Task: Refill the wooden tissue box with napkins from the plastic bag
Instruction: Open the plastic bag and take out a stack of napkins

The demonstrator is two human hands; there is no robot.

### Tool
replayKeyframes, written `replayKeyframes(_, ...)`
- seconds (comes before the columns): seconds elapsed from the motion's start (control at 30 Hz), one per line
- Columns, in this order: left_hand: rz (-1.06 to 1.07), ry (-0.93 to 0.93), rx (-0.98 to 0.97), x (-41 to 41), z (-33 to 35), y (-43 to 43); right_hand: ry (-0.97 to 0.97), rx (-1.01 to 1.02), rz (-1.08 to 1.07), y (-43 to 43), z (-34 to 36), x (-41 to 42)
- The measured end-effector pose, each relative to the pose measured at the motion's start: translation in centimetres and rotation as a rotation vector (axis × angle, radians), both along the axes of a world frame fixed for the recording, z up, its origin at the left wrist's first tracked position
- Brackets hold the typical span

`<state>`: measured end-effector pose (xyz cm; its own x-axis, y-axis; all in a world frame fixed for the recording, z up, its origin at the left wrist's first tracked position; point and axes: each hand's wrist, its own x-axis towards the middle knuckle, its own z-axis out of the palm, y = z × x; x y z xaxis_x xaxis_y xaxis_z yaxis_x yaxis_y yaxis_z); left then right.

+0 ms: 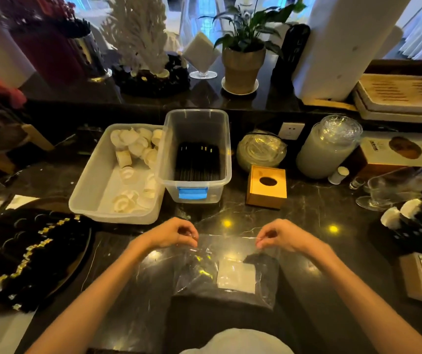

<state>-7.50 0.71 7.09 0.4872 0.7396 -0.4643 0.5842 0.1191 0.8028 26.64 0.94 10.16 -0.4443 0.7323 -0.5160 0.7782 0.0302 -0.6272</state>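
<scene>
A clear plastic bag [233,272] lies flat on the dark marble counter in front of me. Inside it is a stack of black napkins [220,300] with a white label on top. My left hand [171,233] pinches the bag's top edge at its left corner. My right hand [284,236] pinches the same edge at its right corner, and the film is stretched between them. The wooden tissue box [266,187] stands upright beyond my right hand. Its oval top slot looks dark, and I cannot tell what is inside.
A white tub [95,190] of folded white pieces and a clear bin [197,152] of black items stand behind the bag. Rolled black napkins fill a tray [26,256] at left. Jars [327,146], glasses [383,192] and boxes crowd the right.
</scene>
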Motion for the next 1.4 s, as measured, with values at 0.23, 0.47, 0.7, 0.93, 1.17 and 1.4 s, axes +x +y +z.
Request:
replayKeyframes(0.23, 0.286, -0.142, 0.125, -1.2, 5.1, -1.1, 0.053, 0.111, -0.072, -0.9, 5.8, 2.4)
replayKeyframes(0.47, 0.403, -0.198, 0.436, -0.8, 15.7, -0.4, 0.12, 0.408, -0.167, -0.6, 15.8, 4.7)
replayKeyframes(0.7, 0.358, -0.343, 0.736, 0.4, 31.3, 2.9, 0.252, 0.709, -0.15, 2.2, 30.8, 6.3)
replayKeyframes(0.93, 0.469, -0.354, 0.86, 3.5, 36.3, 4.0, 0.236, 0.92, -0.3, 5.4, 34.1, 8.1)
replayKeyframes(1.17, 0.58, -0.12, 1.331, 13.9, 38.7, 4.3, 0.235, 0.417, -0.736, 10.7, 39.3, -0.8)
replayKeyframes(1.4, 0.591, 0.12, 1.278, 20.8, 35.9, 0.9, 0.201, 0.425, -0.527, 12.0, 38.9, -8.0)
